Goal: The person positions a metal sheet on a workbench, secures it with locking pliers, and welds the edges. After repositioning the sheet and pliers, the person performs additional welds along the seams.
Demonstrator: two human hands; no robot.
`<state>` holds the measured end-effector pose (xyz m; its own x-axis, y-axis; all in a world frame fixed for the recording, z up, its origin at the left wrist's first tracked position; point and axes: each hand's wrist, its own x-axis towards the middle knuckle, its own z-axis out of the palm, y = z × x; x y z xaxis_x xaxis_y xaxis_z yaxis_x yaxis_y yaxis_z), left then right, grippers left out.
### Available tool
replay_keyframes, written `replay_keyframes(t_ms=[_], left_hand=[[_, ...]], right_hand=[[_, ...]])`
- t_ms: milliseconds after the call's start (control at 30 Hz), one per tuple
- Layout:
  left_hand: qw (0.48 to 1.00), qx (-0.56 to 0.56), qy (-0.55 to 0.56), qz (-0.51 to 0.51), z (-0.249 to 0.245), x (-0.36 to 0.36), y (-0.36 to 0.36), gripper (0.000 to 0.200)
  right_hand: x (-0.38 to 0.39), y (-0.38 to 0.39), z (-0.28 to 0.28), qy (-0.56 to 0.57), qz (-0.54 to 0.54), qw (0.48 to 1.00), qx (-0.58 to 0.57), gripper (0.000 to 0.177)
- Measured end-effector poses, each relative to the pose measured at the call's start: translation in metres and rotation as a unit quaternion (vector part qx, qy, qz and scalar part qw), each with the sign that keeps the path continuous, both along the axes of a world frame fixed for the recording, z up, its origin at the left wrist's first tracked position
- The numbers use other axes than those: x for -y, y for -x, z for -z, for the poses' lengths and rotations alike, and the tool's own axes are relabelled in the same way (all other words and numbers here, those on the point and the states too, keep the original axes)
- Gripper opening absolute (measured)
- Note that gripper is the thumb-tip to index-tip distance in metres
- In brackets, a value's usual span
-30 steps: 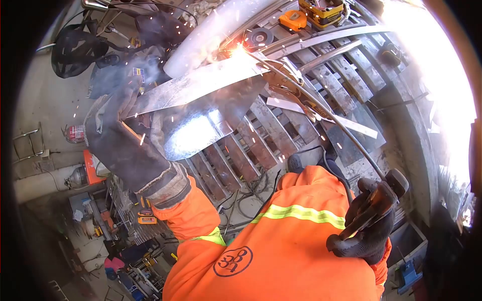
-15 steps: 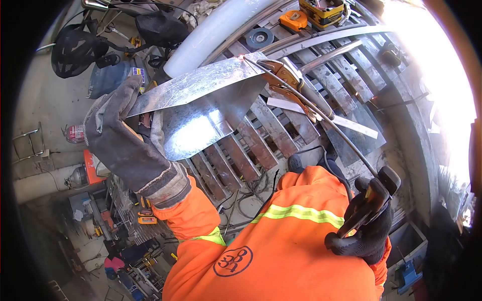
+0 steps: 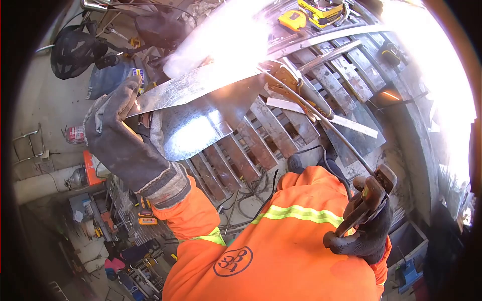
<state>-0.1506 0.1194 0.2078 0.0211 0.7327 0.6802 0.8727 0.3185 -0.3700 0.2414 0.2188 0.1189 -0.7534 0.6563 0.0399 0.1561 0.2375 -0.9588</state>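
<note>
My left hand [image 3: 120,138], in a thick grey leather glove, is closed on the left end of a bent, shiny metal sheet [image 3: 175,93]. In my right hand [image 3: 364,238], gloved in black, is a welding electrode holder [image 3: 374,193]. From it a long welding rod [image 3: 346,143] runs up and left to the sheet's upper edge. White glare at the rod's tip hides the contact point and part of the edge. Locking pliers [image 3: 288,83] sit at the sheet's right end, beside the rod.
Beneath the sheet is a slatted metal bench [image 3: 258,158]. A flat metal strip [image 3: 356,126] lies right of the pliers. A yellow tape measure [image 3: 292,20] rests at the back. Cables [image 3: 248,200] loop below the bench. A fire extinguisher [image 3: 75,134] is at the left.
A small glow at the rod's tip has flared into a large white glare, covering the grinding disc and much of the pale pipe. Sparks show. The rod's tip has shifted slightly right and down.
</note>
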Motion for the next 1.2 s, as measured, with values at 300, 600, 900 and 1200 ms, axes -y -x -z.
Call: replay_keyframes(t_ms=[300, 600, 900, 1200], left_hand=[[1.000, -0.007, 0.005, -0.001, -0.001, -0.001, 0.000, 0.056], [0.998, -0.057, 0.020, -0.019, -0.005, 0.000, 0.001, 0.044], [1.000, 0.023, -0.016, 0.011, 0.006, 0.003, 0.011, 0.043], [1.000, -0.008, 0.014, -0.006, -0.002, -0.002, 0.007, 0.043]], right_hand=[[0.009, -0.008, 0.018, 0.114, 0.037, 0.985, -0.122, 0.139], [0.002, -0.006, 0.008, 0.097, 0.008, 0.995, -0.036, 0.128], [-0.001, 0.000, 0.006, 0.046, -0.029, 0.997, -0.049, 0.119], [-0.008, -0.003, 0.000, -0.011, -0.047, 0.999, 0.005, 0.116]])
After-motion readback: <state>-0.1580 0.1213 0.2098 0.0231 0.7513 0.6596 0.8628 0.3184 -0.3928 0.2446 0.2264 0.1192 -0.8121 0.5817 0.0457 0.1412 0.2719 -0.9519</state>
